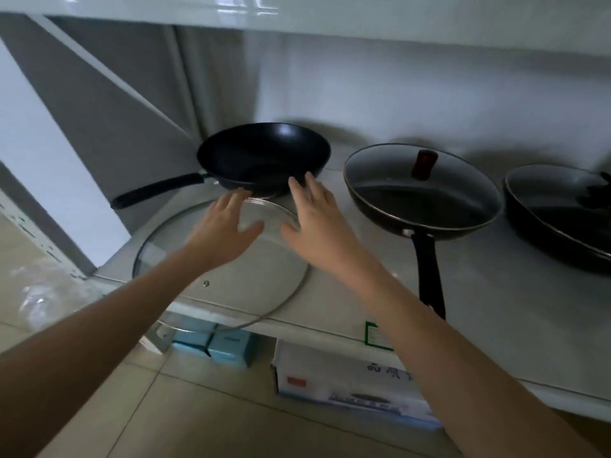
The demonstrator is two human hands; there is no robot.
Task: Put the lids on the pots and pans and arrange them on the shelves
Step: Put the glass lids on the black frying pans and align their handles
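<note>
Both hands out over the glass lid (228,272) lying flat on the white shelf (479,292), partly over its front edge: left hand (224,226) and right hand (317,223) spread, fingers straight, each grip wide and holding nothing. Uncovered black wok (264,155) just behind the lid, handle to the left. To the right, a lidded frying pan (423,193), then another lidded pan (562,206) at the frame edge; boxes (347,385) on the floor below.
</note>
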